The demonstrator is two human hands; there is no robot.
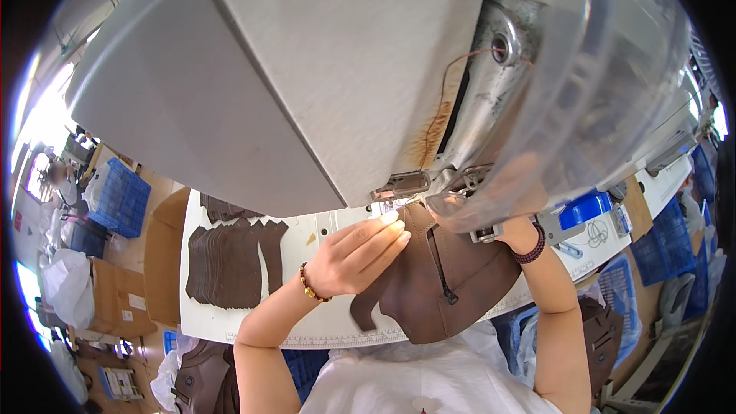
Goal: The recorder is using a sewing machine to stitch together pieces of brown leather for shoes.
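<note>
A sewing machine with a pale grey head (307, 54) fills the upper middle, its presser foot area (402, 186) low over the work. Beneath it lies a brown leather piece (475, 280) with stitched seams and a dark zipper (438, 264). My left hand (360, 254) is at the leather's left edge, fingers pressed together close to the presser foot; its thumb is hidden. A curved brown leather strip (365, 311) hangs below that hand. My right hand (523, 184) is on the far right side of the work, blurred behind the clear plastic guard (560, 107), its fingers mostly hidden.
On the white table (295, 314), a row of stacked brown leather pieces (225, 267) lies to the left. A blue container (585, 209) and tangled thread (594, 234) lie at right. Blue crates (119, 198), cardboard boxes (123, 299) and more leather parts (207, 378) stand around the table.
</note>
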